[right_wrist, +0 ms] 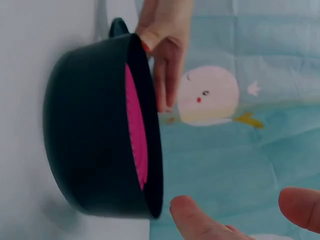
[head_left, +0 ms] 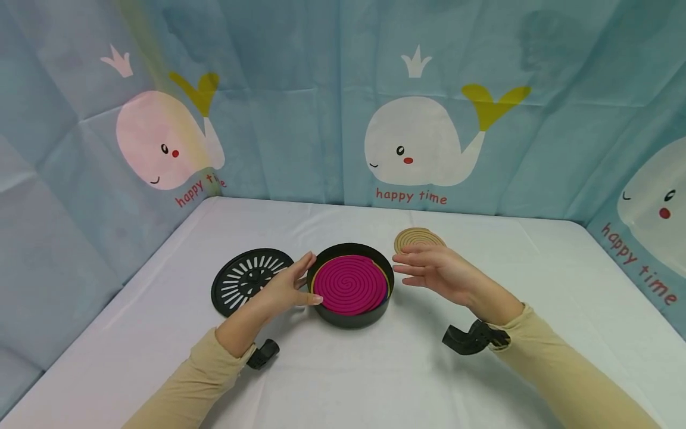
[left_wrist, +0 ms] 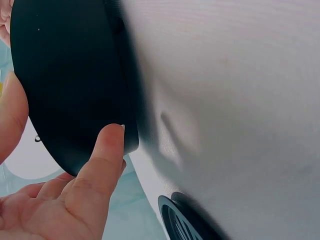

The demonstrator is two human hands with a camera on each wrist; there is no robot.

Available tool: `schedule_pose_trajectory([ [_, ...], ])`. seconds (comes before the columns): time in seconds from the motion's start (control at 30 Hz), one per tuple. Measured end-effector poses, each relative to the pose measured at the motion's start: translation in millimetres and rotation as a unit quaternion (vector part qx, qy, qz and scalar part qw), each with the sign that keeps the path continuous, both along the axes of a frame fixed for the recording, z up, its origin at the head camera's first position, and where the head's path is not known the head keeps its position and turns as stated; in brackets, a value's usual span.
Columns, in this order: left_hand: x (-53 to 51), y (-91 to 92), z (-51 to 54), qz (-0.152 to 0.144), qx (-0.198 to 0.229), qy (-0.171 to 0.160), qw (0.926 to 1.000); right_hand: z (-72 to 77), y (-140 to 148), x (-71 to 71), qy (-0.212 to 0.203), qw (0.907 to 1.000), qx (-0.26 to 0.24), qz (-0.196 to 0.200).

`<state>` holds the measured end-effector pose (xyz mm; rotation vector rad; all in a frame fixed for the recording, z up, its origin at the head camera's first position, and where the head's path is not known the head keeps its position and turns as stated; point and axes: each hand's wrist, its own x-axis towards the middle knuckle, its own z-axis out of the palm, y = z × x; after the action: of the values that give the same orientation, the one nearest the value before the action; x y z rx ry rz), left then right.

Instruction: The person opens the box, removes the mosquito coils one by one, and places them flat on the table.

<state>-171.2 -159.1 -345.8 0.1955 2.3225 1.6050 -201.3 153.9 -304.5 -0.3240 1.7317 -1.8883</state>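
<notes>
A round black mosquito coil tin (head_left: pixel 351 320) stands on the white table, with a pink mosquito coil (head_left: pixel 349 286) lying flat inside and a thin yellow edge showing under it. My left hand (head_left: pixel 284 288) is at the tin's left side, thumb and fingers spread and fairly straight. In the left wrist view its index finger (left_wrist: pixel 107 145) lies against the dark wall. Right of the tin, my right hand (head_left: pixel 436 274) hovers with fingers extended, holding nothing. Behind it a tan mosquito coil (head_left: pixel 415 236) is partly covered.
The black slotted lid (head_left: pixel 220 286) lies left of the tin, partly behind my left hand. A small loop (right_wrist: pixel 119 27) sticks out from the tin's side. Blue curtains printed with whales (head_left: pixel 418 143) stand behind the white tablecloth (head_left: pixel 332 375).
</notes>
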Motion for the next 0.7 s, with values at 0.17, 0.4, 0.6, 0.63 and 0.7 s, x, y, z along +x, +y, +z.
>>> schedule_pose_trajectory([
  [0.17, 0.1, -0.2, -0.7, 0.001, 0.006, 0.0, 1.0, -4.8, -12.3, 0.2, -0.009, 0.9999, -0.003, 0.013],
  [0.4, -0.4, -0.7, -2.0, 0.001, 0.003, 0.006, 1.0, -9.4, -27.7, -1.5, -0.033, 0.9992, 0.0, 0.022],
  [0.6, -0.5, -0.8, -2.4, -0.004, 0.01, 0.006, 0.9999, -11.6, -34.2, -5.1, -0.042, 0.9991, 0.004, 0.009],
  [0.63, -0.4, -0.9, -2.3, -0.003, 0.011, 0.006, 0.9999, -11.8, -35.3, -5.7, -0.043, 0.999, 0.006, 0.006],
  [0.7, -0.2, -1.0, -2.5, -0.002, 0.011, 0.005, 0.9999, -11.4, -37.1, -6.4, -0.044, 0.999, 0.008, 0.007],
])
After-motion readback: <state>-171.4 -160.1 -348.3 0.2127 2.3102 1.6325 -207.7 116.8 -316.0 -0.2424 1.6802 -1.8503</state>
